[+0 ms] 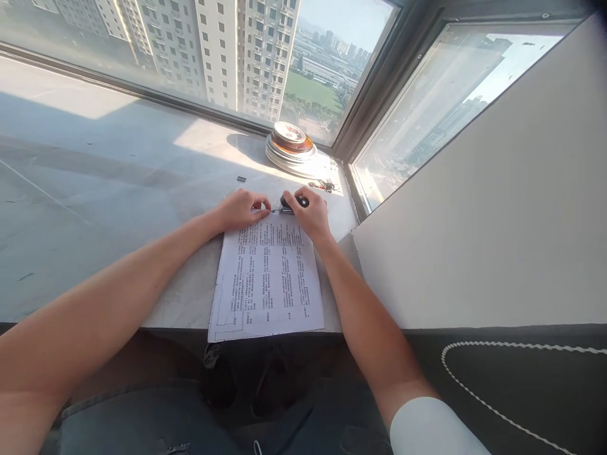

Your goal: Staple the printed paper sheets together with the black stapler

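Hands at the top edge of printed sheets (268, 284) lying on the window sill (118, 189).
Narrow grip of left hand (244, 208) pinches the sheets' top edge; right hand (308, 218) grip closed around black tool (294, 202) on that edge. Plates (291, 146) stacked behind.

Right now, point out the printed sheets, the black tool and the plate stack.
printed sheets (268, 278): head view, middle of top page.
black tool (294, 201): head view, its dark body.
plate stack (289, 134): head view, top plate's face.

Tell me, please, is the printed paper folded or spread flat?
Spread flat: the paper lies full length on the sill, with no fold visible.
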A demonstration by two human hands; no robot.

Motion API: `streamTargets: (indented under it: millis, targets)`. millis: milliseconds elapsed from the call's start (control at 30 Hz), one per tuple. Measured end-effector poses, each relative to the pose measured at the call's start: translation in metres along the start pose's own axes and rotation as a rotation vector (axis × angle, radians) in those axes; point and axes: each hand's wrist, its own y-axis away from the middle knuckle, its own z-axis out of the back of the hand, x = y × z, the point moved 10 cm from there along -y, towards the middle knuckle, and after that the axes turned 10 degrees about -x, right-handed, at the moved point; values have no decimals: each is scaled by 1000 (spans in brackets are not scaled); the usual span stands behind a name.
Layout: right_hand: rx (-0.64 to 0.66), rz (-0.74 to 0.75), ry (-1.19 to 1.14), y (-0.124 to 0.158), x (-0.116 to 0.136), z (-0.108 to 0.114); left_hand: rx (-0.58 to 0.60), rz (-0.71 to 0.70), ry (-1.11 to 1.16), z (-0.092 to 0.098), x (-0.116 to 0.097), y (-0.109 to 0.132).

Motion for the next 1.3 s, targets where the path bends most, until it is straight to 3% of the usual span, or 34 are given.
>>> streamTargets:
  millis: [200,500,900,1300]
  targets:
    - [7,38,47,2,16,6,7,-16,2,1,-4,1]
    - [149,155,38,4,23,-9,4,-40,11,-1,-5,1]
    - [86,86,144,5,21,-12,-10,-27,4,-1,-1,0]
    - [123,192,183,2,23,-19,20,-31,6,-3,0,0]
